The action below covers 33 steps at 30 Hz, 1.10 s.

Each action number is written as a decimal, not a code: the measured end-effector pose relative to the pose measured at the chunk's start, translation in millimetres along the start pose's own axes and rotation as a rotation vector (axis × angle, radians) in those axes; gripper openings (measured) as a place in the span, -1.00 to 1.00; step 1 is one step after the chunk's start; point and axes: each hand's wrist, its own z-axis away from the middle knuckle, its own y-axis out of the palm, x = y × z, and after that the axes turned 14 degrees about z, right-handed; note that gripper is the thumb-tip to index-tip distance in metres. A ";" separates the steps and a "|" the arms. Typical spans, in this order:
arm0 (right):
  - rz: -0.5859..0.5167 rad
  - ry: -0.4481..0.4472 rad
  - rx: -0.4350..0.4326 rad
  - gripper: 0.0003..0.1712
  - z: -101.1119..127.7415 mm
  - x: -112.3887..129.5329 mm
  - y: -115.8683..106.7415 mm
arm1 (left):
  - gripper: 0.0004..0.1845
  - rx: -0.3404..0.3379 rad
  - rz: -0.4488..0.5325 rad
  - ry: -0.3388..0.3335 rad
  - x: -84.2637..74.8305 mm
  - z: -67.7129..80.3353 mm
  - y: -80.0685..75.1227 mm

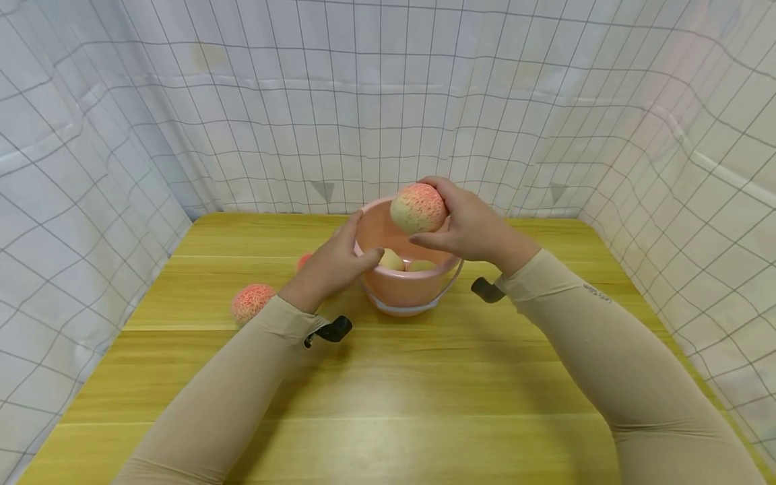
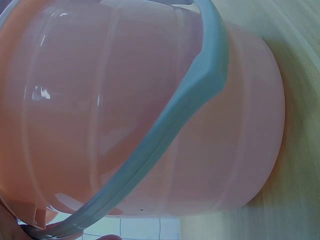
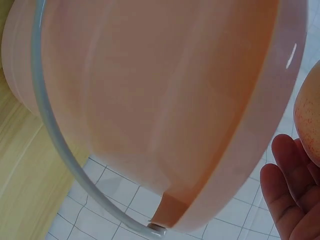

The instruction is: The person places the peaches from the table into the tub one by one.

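Observation:
A pink plastic bucket [image 1: 403,289] stands upright on the table, its pale grey-blue handle [image 2: 165,120] hanging down against the near side. My left hand [image 1: 327,266] grips the bucket's left rim, thumb over the edge. Above the opening, my right hand [image 1: 475,222] holds a peach [image 1: 418,207], speckled pink over pale yellow, between thumb and fingers. Inside the bucket lie pale rounded fruits [image 1: 392,260], partly hidden by the rim. The right wrist view catches the held peach [image 3: 309,115] at its right edge, apart from the bucket wall.
Another speckled peach [image 1: 250,302] lies on the table beside my left wrist. A small reddish piece [image 1: 304,259] shows behind the left hand, mostly covered. White grid-patterned curtains [image 1: 400,108] enclose the wooden table [image 1: 388,404] at the back and sides.

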 end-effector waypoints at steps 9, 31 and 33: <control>0.019 -0.001 -0.005 -0.09 0.0 -0.2 2.1 | 0.06 0.011 0.016 0.024 0.1 -0.6 -0.3; 0.039 -0.024 -0.063 -0.20 3.3 -2.6 3.2 | 0.06 -0.001 0.011 -0.018 -0.6 0.0 1.2; 0.044 -0.026 -0.080 -0.23 3.5 -3.9 3.1 | 0.05 -0.002 0.016 -0.011 -0.6 -0.1 1.3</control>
